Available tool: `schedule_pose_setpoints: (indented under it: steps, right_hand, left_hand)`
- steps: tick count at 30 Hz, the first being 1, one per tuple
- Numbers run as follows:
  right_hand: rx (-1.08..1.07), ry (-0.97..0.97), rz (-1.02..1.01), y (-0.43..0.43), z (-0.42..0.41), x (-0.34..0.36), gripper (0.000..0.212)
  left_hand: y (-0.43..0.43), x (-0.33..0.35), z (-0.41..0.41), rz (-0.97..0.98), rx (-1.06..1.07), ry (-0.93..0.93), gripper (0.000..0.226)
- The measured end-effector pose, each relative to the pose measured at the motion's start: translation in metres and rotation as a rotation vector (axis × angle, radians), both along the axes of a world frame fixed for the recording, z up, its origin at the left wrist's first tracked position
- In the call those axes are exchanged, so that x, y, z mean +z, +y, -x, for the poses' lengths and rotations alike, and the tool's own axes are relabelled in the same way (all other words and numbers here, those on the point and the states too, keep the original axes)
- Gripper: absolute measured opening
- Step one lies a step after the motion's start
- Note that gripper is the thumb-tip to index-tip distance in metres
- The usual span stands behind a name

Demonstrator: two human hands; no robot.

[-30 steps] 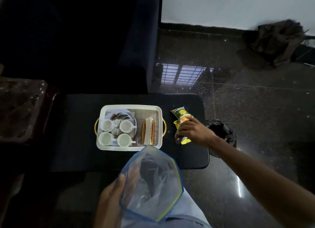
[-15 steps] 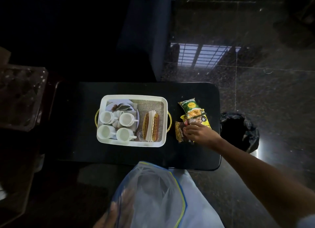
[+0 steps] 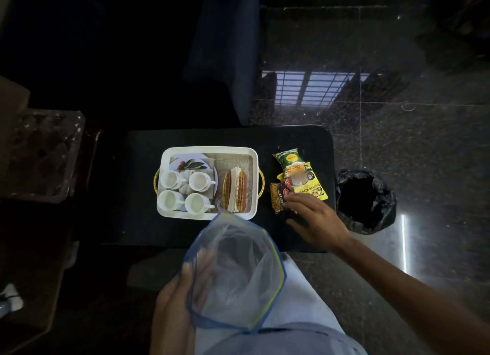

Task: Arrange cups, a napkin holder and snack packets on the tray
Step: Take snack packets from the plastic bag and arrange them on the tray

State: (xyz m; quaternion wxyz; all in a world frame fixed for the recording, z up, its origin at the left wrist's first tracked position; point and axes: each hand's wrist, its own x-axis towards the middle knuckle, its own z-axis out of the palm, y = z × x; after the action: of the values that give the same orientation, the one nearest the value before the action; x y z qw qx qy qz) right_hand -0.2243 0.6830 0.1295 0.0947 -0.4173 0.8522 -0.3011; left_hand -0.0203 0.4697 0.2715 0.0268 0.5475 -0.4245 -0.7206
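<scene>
Black table (image 3: 127, 184) fills mid-frame; our white tray (image 3: 209, 150) on it already carries cups (image 3: 197, 181) and napkin holder (image 3: 234, 192). Our left hand (image 3: 172, 309) grips the clear bag (image 3: 238, 275), bottom centre. Snack packets (image 3: 299, 187) overlap right of the tray, our right hand (image 3: 315, 219) touching them, fingers relaxed: a hasty scoop may slide one off the edge
</scene>
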Motion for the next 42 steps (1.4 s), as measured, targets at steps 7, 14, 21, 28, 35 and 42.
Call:
schedule_pose_setpoints:
  steps: [7, 14, 21, 28, 35, 42]
  right_hand:
    - [0.135, -0.426, 0.091, -0.035, -0.099, 0.079, 0.106]
    - [-0.095, -0.457, 0.332, -0.091, -0.135, 0.103, 0.092]
    - [-0.618, -0.142, 0.461, -0.116, -0.140, 0.113, 0.041]
    - [-0.977, -0.547, 1.055, -0.139, -0.147, 0.145, 0.036]
    - [-0.920, -1.240, 0.892, -0.124, -0.151, 0.134, 0.033]
    - [-0.926, -1.541, 0.515, -0.049, -0.107, 0.092, 0.023]
  left_hand:
    - [0.001, 0.035, 0.016, 0.050, -0.221, 0.070, 0.050]
    - [-0.008, 0.044, 0.023, 0.112, -0.590, 0.151, 0.028]
    - [-0.053, 0.032, -0.001, 0.727, -0.663, 0.200, 0.027]
    - [-0.060, 0.005, -0.021, -0.310, -0.276, -0.062, 0.062]
    - [-0.043, -0.009, 0.016, -0.342, -0.357, 0.310, 0.070]
    - [0.012, -0.031, 0.056, -0.140, -0.575, 0.288, 0.083]
